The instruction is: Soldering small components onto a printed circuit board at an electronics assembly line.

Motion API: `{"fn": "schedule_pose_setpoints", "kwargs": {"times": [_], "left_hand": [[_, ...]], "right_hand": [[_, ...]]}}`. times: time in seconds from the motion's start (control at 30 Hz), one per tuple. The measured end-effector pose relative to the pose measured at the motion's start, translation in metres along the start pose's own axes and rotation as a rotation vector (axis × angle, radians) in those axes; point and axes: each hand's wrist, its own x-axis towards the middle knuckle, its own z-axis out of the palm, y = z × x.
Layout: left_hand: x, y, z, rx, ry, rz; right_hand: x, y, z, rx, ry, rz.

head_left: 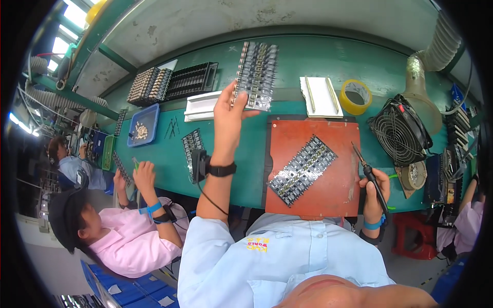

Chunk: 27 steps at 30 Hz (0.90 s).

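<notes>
My left hand (232, 105) is raised over the far part of the bench and grips a panel of small circuit boards (258, 72) by its lower left edge, thumb on top. Below and right of it, a second circuit board panel (303, 170) lies slanted on a reddish-brown work mat (280, 134). At the mat's right edge, my right hand (376, 192) is closed around the black handle of a soldering iron (371, 177). The iron's tip points up and away, apart from the panel on the mat.
Beyond the mat lie a white block with two rods (322, 96) and yellow tape (355, 96). A black fan (399, 131) and a solder reel (412, 175) stand right. Left are a blue tray of small parts (144, 126), another panel (192, 149), racks (190, 82) and a co-worker in pink (128, 233).
</notes>
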Motion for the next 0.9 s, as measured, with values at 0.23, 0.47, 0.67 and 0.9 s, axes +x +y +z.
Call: {"fn": "schedule_pose_setpoints", "kwargs": {"times": [0.23,0.47,0.67,0.9], "left_hand": [[0.054,-0.070,-0.009,-0.045,-0.034,-0.141],[0.134,-0.128,0.013,-0.129,-0.081,-0.144],[0.150,-0.164,-0.003,0.208,-0.181,-0.177],[0.108,-0.091,0.006,0.161,-0.073,-0.379]], "right_hand": [[-0.002,0.004,-0.005,-0.022,0.030,-0.018],[-0.003,-0.001,-0.003,-0.028,-0.010,0.010],[-0.005,-0.001,0.000,0.029,-0.037,0.015],[-0.004,0.003,-0.004,-0.031,-0.036,-0.015]]}}
